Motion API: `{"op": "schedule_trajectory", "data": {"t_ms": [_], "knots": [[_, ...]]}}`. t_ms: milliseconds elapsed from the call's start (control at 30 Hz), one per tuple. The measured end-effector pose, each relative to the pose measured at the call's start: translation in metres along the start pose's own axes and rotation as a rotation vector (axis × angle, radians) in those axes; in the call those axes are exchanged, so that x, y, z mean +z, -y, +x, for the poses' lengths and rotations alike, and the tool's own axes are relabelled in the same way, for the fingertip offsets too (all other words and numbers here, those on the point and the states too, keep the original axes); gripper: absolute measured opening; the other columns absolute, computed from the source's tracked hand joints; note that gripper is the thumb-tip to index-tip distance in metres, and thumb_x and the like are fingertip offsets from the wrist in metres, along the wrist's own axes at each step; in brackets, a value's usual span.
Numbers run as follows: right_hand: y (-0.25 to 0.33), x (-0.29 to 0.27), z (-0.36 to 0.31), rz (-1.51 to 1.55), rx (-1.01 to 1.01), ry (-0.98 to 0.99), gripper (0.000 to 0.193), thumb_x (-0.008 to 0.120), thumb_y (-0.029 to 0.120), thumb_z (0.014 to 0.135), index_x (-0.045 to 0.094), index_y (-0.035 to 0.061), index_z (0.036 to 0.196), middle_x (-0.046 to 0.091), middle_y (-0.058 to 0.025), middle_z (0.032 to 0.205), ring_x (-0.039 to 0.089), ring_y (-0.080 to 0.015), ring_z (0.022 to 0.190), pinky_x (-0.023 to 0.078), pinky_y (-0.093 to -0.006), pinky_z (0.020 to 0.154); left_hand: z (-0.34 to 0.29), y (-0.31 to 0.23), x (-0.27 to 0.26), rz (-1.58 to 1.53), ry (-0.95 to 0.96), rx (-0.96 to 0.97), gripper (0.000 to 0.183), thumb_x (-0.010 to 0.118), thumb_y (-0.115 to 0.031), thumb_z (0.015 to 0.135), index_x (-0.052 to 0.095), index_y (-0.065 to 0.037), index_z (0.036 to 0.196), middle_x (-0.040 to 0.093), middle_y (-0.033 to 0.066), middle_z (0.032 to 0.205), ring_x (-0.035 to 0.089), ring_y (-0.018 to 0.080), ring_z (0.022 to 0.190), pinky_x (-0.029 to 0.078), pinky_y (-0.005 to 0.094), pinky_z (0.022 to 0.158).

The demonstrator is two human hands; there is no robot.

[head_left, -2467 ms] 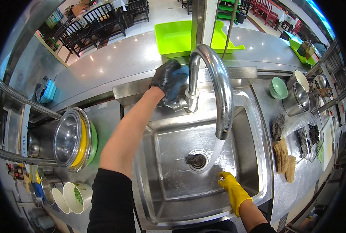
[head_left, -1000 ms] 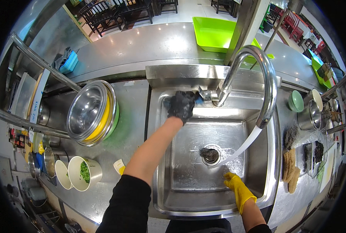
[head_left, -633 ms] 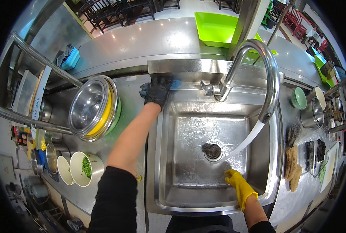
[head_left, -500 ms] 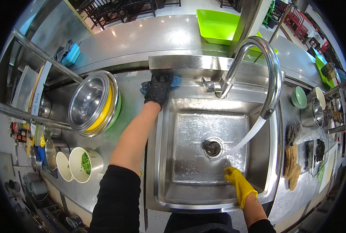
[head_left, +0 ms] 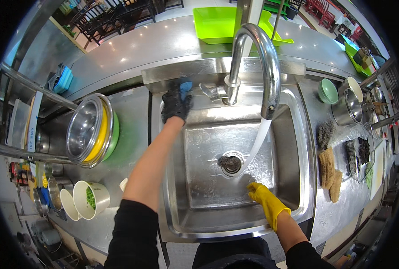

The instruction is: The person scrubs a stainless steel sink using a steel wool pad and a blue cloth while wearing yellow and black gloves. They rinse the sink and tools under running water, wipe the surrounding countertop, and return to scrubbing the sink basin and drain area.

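My left hand [head_left: 176, 104], in a black glove, is closed on a blue cloth [head_left: 186, 88] at the back left rim of the steel sink [head_left: 169, 188]. Most of the cloth is hidden under the glove. From the tall curved faucet [head_left: 271, 85] a stream of water [head_left: 258, 141] falls near the drain, where a dark grey metal scourer [head_left: 230, 163] lies. Low in the right front part of the sink is my right hand [head_left: 267, 201] in a yellow rubber glove. Its fingers are loosely bent and somewhat apart, with nothing visible in them.
Left of the sink stand nested bowls [head_left: 92, 130] and white tubs [head_left: 92, 199], one with chopped greens. Brown scrub pads [head_left: 328, 172], a scourer [head_left: 326, 133], a green bowl [head_left: 328, 91] and a steel pot [head_left: 346, 107] occupy the right counter. A bright green tray [head_left: 213, 27] is behind.
The view has shifted, so the sink appears further left. Along the back rim my left hand has moved right with the cloth. My right hand stays low in the sink.
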State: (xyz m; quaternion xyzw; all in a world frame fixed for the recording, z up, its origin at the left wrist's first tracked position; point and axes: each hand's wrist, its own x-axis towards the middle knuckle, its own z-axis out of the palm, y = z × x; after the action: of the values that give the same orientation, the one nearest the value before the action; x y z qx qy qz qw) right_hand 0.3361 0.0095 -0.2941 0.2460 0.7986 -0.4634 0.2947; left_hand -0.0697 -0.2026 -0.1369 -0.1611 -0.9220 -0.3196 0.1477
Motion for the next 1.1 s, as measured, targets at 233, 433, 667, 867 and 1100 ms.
{"op": "schedule_trajectory", "data": {"t_ms": [233,433,667,867,1100], "knots": [[0.004,0.0,0.0,0.055,0.014,0.023,0.04,0.064,0.003,0.074,0.058,0.0044,0.114,0.062,-0.0155,0.112,0.059,-0.0277,0.105,0.046,-0.0337,0.09,-0.041,-0.057,0.041,0.055,-0.027,-0.003,0.022,0.058,-0.021,0.082,0.063,-0.013,0.103,0.061,0.0119,0.097,0.05,0.0317,0.1,0.035,0.0449,0.093],[0.023,-0.008,-0.013,0.074,0.042,0.007,0.035,0.062,0.001,0.076,0.059,0.0059,0.111,0.064,-0.0105,0.1,0.061,-0.0206,0.092,0.048,-0.0304,0.081,-0.114,-0.059,0.078,-0.256,0.239,0.329,0.02,0.058,-0.016,0.084,0.064,-0.012,0.103,0.064,0.0112,0.098,0.058,0.0306,0.096,0.044,0.0376,0.086],[0.079,-0.019,-0.024,0.452,-0.132,-0.072,0.028,0.061,0.005,0.083,0.058,0.007,0.112,0.062,-0.0061,0.098,0.057,-0.015,0.088,0.047,-0.0281,0.078,-0.185,-0.049,0.022,-0.623,0.544,-0.189,0.027,0.061,-0.01,0.081,0.063,-0.006,0.108,0.062,0.0144,0.107,0.06,0.0285,0.099,0.046,0.0342,0.088],[0.166,-0.022,-0.027,1.212,0.007,0.163,0.03,0.061,0.014,0.087,0.053,0.0077,0.116,0.059,-0.0096,0.106,0.059,-0.0227,0.096,0.05,-0.0377,0.082,-0.23,-0.046,-0.015,-0.959,0.437,-0.715,0.02,0.059,-0.011,0.087,0.057,-0.002,0.105,0.061,0.0092,0.095,0.062,0.0172,0.076,0.053,0.0273,0.064],[0.18,-0.023,-0.005,1.225,0.003,0.241,0.031,0.062,0.015,0.086,0.054,0.0057,0.114,0.06,-0.0116,0.104,0.059,-0.0211,0.094,0.05,-0.0344,0.077,-0.237,-0.103,-0.055,-0.909,0.302,-0.95,0.021,0.058,-0.009,0.087,0.057,-0.001,0.106,0.059,0.0081,0.078,0.059,0.0178,0.058,0.048,0.0302,0.045]]}}
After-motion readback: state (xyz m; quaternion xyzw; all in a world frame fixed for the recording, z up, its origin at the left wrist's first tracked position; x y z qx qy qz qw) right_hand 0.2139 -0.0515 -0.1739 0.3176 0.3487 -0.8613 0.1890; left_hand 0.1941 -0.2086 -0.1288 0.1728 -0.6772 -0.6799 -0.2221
